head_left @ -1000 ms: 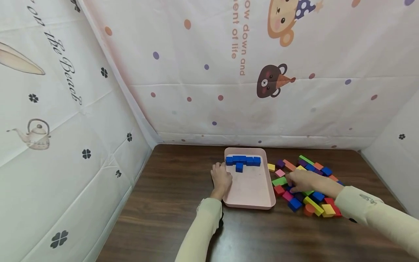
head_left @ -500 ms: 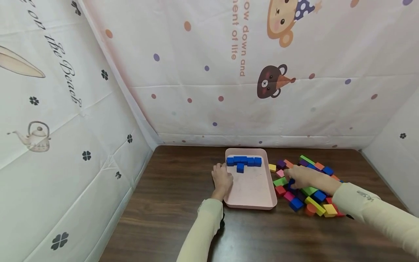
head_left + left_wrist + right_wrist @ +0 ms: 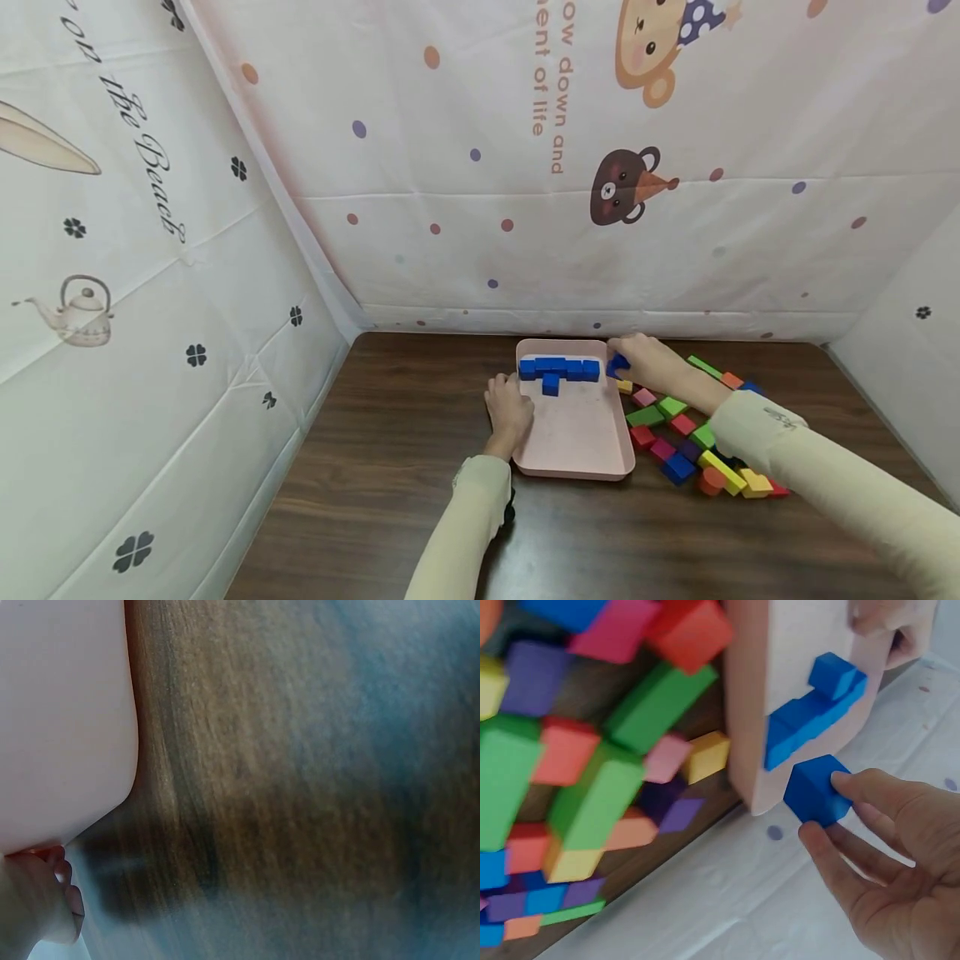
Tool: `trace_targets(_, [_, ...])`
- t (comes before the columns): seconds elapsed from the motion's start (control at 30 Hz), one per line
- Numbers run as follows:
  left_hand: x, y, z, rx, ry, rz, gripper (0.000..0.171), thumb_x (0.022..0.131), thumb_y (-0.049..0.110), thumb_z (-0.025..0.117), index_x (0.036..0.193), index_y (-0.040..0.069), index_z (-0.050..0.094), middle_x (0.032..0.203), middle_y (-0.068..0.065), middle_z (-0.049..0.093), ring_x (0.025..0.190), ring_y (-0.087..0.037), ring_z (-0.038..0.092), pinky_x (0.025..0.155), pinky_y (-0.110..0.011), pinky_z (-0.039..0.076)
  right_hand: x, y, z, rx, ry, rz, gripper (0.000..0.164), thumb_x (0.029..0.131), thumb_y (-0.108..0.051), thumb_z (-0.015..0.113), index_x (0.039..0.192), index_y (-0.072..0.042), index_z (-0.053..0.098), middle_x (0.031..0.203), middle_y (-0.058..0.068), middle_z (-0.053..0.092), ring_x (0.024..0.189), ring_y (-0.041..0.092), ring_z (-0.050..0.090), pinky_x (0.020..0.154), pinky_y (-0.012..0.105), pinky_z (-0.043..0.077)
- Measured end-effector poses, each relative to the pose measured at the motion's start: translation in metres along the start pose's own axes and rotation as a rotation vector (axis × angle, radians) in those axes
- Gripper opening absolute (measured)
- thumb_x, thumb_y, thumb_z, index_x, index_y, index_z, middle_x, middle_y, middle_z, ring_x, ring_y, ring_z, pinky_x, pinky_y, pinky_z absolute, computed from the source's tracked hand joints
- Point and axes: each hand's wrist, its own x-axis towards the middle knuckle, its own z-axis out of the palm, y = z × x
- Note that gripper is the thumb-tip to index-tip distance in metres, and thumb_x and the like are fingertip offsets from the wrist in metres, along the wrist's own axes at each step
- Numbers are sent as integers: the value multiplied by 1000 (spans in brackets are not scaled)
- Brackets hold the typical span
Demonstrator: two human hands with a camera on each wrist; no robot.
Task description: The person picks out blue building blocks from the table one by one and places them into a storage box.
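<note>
My right hand [image 3: 651,363] pinches a blue cube [image 3: 817,791] between thumb and fingers, above the pink tray's back right corner. Inside the tray [image 3: 573,442], a row of blue blocks [image 3: 558,367] lines the far end. One blue block [image 3: 551,385] sits in front of that row, touching or close to it. My left hand [image 3: 510,414] holds the tray's left rim; in the left wrist view its curled fingers [image 3: 69,889] show at the tray's outer wall.
Right of the tray lies a spread of coloured blocks, among them a green block [image 3: 645,416], a yellow bar [image 3: 722,471] and an orange cylinder [image 3: 712,481]. The brown wooden table [image 3: 390,433] meets a printed cloth [image 3: 450,267] behind and at both sides.
My right hand has taken the blue cube from the block pile and carried it left and away from me to the tray's right rim. My left hand and the tray stay put.
</note>
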Motion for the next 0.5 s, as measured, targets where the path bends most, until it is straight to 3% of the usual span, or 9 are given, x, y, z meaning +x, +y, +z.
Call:
trace_targets(0.23, [0, 0, -1, 24, 18, -3, 43, 83, 1, 71, 125, -1, 70, 117, -16, 69, 111, -30, 59, 96, -46, 47, 32, -22, 21, 22, -34, -31, 27, 85, 2, 78, 110, 4, 71, 104, 20, 74, 90, 29, 73, 82, 43, 61])
trace_targets(0.33, [1, 1, 1, 22, 22, -4, 42, 83, 1, 71, 125, 0, 70, 118, -16, 69, 112, -30, 59, 96, -45, 47, 43, -28, 33, -32, -36, -53, 28, 84, -1, 80, 110, 4, 73, 104, 19, 75, 92, 27, 72, 85, 43, 61])
trace_targets(0.5, [1, 2, 3, 35, 21, -5, 42, 84, 4, 73, 126, 0, 70, 118, -16, 69, 112, -30, 59, 96, -45, 48, 56, -34, 48, -158, -21, -94, 23, 79, -5, 86, 100, 0, 76, 97, 13, 78, 86, 24, 73, 77, 41, 60])
